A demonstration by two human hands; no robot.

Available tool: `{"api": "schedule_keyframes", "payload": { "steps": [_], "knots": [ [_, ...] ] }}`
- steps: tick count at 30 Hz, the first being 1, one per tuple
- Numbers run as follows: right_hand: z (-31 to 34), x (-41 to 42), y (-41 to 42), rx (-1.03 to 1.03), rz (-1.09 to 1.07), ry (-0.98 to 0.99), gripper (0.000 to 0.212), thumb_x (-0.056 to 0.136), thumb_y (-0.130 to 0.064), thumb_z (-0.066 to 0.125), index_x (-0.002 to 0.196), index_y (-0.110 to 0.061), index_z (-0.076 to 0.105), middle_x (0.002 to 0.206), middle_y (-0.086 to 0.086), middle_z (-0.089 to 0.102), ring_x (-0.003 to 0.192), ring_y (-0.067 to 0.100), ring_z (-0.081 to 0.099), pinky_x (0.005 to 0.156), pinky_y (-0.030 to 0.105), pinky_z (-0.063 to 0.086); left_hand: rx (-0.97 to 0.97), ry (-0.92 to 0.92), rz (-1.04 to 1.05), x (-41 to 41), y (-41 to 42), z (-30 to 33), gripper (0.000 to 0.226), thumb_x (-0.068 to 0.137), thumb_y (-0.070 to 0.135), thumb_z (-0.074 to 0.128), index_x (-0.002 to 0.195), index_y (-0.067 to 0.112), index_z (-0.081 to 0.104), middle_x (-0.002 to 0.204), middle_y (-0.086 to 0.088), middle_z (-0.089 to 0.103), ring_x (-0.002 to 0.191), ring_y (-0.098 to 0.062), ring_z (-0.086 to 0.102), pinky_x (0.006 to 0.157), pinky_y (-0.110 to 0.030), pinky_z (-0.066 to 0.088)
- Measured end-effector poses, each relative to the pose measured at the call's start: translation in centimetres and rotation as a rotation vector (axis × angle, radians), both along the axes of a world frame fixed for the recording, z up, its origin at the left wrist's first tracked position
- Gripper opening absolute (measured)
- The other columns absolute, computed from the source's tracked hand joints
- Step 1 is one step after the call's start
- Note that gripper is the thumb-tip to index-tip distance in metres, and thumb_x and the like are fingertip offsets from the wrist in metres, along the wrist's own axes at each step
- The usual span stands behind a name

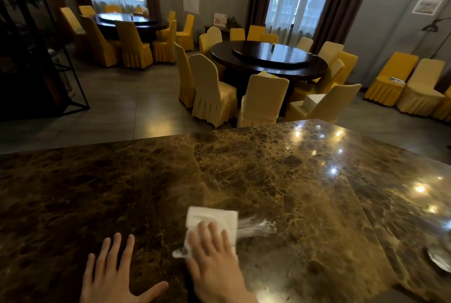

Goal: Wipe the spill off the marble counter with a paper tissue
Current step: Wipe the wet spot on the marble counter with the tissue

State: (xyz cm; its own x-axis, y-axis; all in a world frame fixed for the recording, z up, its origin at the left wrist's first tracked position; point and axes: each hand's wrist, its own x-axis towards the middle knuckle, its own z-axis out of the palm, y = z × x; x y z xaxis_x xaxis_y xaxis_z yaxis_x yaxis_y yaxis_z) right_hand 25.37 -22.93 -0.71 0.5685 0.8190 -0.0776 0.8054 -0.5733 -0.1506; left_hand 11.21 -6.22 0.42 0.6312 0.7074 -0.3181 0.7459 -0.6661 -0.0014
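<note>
Two hands flat: right (214, 254) pressing white crumpled tissue (214, 217) beside wet streak (256, 227); left (114, 271) splayed, empty.

There is one view, from a wide-angle camera on the person's head, tilted forward and down. It sits close above the near edge of the marble counter (268, 168), which fills the lower half; the far edge crosses mid-frame, and the dining room shows beyond it, bent by the lens.
</note>
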Motion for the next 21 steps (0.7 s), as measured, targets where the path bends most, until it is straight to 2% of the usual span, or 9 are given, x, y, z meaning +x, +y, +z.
{"api": "schedule_keyframes", "payload": {
  "steps": [2,4,6,8,11,14,17,20,21],
  "knots": [
    [0.2,-0.6,0.3,-0.002,0.092,0.034,0.048,0.099,-0.053,0.036,0.142,-0.038,0.051,0.15,-0.004,0.052,0.138,0.022,0.048,0.109,0.041,0.019,0.011,0.001,0.005,0.1,-0.2,0.2,0.144,0.026,0.109,-0.008,0.143,0.029,-0.035,0.159,0.003,-0.032,0.155,-0.02,-0.019,0.127,-0.046,-0.008],
    [0.0,0.8,-1.2,0.016,0.082,-0.001,0.047,0.1,-0.051,0.035,0.144,-0.041,0.047,0.154,-0.004,0.047,0.142,0.023,0.042,0.111,0.039,0.014,-0.003,0.007,-0.001,0.1,-0.1,0.4,0.142,0.029,0.11,-0.006,0.142,0.029,-0.035,0.157,0.004,-0.034,0.154,-0.02,-0.02,0.127,-0.047,-0.009],
    [-0.2,3.6,-3.3,0.08,-0.031,-0.072,0.05,0.104,-0.048,0.028,0.154,-0.039,0.032,0.164,0.0,0.021,0.152,0.029,0.017,0.118,0.037,-0.004,-0.026,0.015,-0.01,0.1,0.1,0.5,0.141,0.035,0.112,0.001,0.141,0.027,-0.037,0.154,0.004,-0.037,0.154,-0.02,-0.021,0.127,-0.048,-0.01],
    [-0.5,6.4,-5.4,0.09,-0.233,0.022,0.052,0.107,-0.048,0.015,0.158,-0.039,0.013,0.165,-0.003,-0.007,0.153,0.025,-0.01,0.121,0.037,-0.012,-0.041,0.023,-0.012,0.1,0.2,0.5,0.143,0.035,0.113,0.003,0.14,0.026,-0.037,0.152,0.004,-0.038,0.153,-0.02,-0.022,0.127,-0.048,-0.01],
    [-1.2,7.5,-5.8,0.089,-0.399,0.023,0.056,0.105,-0.049,0.009,0.159,-0.035,0.006,0.167,-0.001,-0.011,0.151,0.023,-0.021,0.124,0.043,-0.01,-0.058,0.015,-0.011,0.0,0.2,0.5,0.146,0.029,0.113,-0.002,0.141,0.025,-0.037,0.152,0.004,-0.038,0.153,-0.02,-0.023,0.127,-0.048,-0.01],
    [-1.3,5.0,-2.7,0.131,-0.339,0.091,0.064,0.102,-0.055,0.005,0.159,-0.026,-0.001,0.164,-0.001,-0.018,0.149,0.025,-0.028,0.119,0.04,-0.021,-0.053,0.025,-0.008,0.1,0.2,0.5,0.151,0.021,0.112,-0.01,0.141,0.026,-0.036,0.156,0.004,-0.035,0.153,-0.02,-0.022,0.127,-0.048,-0.009],
    [-0.8,1.5,0.3,0.158,-0.103,0.162,0.066,0.101,-0.055,0.011,0.16,-0.024,0.012,0.164,-0.004,-0.011,0.152,0.026,-0.016,0.11,0.031,-0.028,-0.03,0.028,-0.002,0.1,0.1,0.6,0.15,0.021,0.11,-0.01,0.144,0.028,-0.034,0.162,0.003,-0.03,0.154,-0.02,-0.02,0.128,-0.047,-0.007],
    [-0.3,0.1,0.0,0.154,0.034,0.066,0.055,0.101,-0.049,0.032,0.15,-0.028,0.043,0.161,-0.003,0.032,0.149,0.024,0.026,0.115,0.035,-0.003,0.009,0.023,0.003,0.2,-0.1,0.5,0.151,0.022,0.109,-0.008,0.148,0.029,-0.03,0.166,0.001,-0.024,0.155,-0.019,-0.016,0.128,-0.047,-0.005],
    [-0.3,0.8,-0.5,0.193,0.045,0.022,0.053,0.102,-0.047,0.031,0.152,-0.03,0.039,0.161,-0.005,0.032,0.15,0.022,0.024,0.118,0.037,-0.001,0.0,0.023,0.001,0.3,-0.1,0.5,0.151,0.023,0.11,-0.006,0.148,0.029,-0.03,0.165,0.001,-0.025,0.155,-0.02,-0.017,0.128,-0.047,-0.005]
  ]
}}
